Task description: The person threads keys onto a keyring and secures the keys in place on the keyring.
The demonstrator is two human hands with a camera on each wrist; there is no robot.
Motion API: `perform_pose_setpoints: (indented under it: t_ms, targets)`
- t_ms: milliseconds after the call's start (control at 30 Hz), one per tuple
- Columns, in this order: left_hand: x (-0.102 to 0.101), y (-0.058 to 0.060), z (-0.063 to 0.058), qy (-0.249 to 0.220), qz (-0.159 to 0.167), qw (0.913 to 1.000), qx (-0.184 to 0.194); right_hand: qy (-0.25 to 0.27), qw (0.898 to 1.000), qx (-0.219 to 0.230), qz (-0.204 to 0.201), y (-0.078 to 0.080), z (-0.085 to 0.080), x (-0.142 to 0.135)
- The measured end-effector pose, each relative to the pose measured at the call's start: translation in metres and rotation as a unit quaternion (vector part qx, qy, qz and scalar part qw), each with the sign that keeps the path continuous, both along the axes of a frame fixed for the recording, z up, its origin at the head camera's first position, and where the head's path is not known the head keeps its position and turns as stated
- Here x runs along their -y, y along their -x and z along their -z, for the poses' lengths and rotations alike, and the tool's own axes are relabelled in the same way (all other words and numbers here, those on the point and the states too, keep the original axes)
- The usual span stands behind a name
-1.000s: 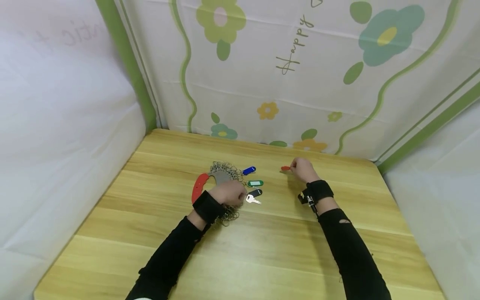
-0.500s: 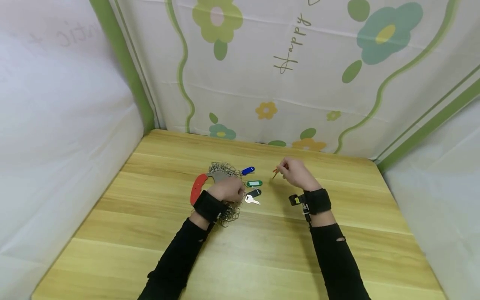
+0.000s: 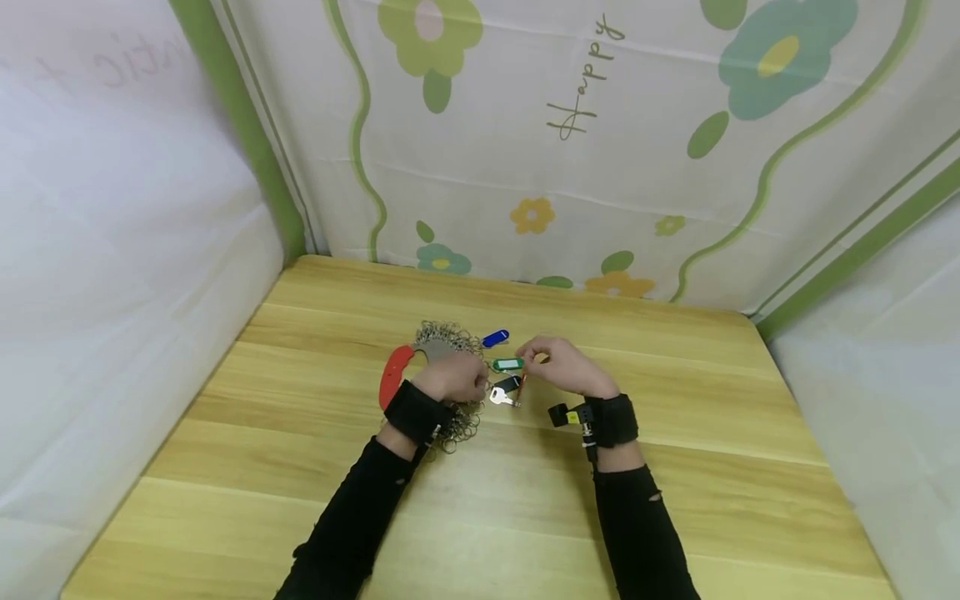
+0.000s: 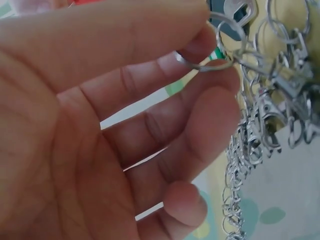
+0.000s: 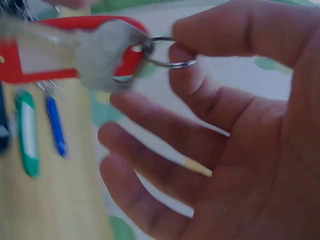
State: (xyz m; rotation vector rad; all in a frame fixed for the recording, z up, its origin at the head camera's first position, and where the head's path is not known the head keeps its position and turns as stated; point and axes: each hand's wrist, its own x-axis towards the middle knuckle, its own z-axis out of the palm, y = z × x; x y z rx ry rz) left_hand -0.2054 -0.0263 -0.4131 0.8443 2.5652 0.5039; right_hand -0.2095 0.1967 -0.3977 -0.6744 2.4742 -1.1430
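My left hand rests over a grey metal plate with a red grip and many small rings and clips round its edge. In the left wrist view the thumb and index finger pinch one key ring, which is linked to a metal clip. My right hand pinches another key ring between thumb and index finger. From it hang a red key tag and a blurred key. The right fingertips are close to the left hand, over the table.
Blue, green and dark key tags lie right of the metal plate. A silver key lies beside the dark one. The wooden table is bounded by a flowered cloth wall at the back.
My right hand has moved left and a little toward me, carrying the red key tag and key from the table's right toward the left hand. The left hand has hardly moved.
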Motion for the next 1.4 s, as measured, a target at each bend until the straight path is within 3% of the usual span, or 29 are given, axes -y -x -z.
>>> perform_pose_setpoints:
  t_ms: [200,533,1033,1400]
  targets:
    - [-0.001,0.002,0.004,0.008,0.004,0.9999,0.004,0.053,0.993,0.090,-0.064,0.001,0.014,0.012]
    - [0.003,0.003,0.001,-0.004,0.009,0.9999,-0.008,0.012,0.988,0.127,-0.083,0.007,0.039,0.027]
    - [0.008,0.008,0.004,-0.047,0.022,0.9979,-0.039,-0.067,0.997,0.050,-0.001,0.004,0.043,0.042]
    - [0.010,0.012,0.008,-0.062,0.013,0.9973,-0.037,-0.060,0.996,0.059,-0.037,0.001,0.045,0.051]
